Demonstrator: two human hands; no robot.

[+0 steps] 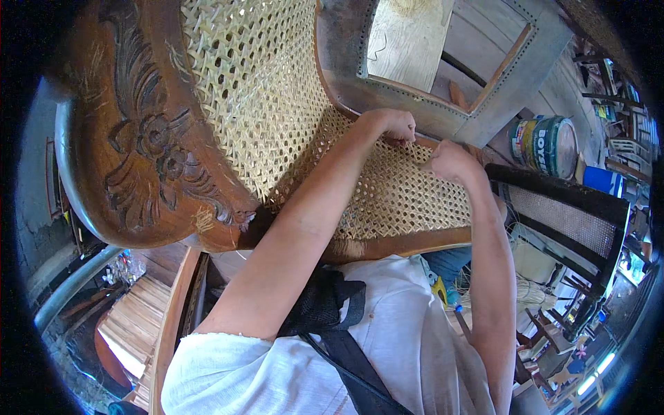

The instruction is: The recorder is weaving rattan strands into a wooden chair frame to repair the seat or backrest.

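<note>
A carved dark wooden chair (149, 159) with a woven cane seat (394, 194) and cane back (256, 76) lies close in front of me. My left hand (395, 126) is pinched on a thin cane strand (415, 144) at the far edge of the seat weave. My right hand (449, 162) is a closed fist just to the right, also on the strand at the seat's rim. Both forearms reach up from the lower edge, over my white shirt (387, 346).
A grey wooden frame (512, 69) with a nailed edge stands behind the chair. A paint can (546, 144) sits at the right. Another dark chair with a cane panel (567, 218) is at the right, with loose cane bundles (532, 290) below it.
</note>
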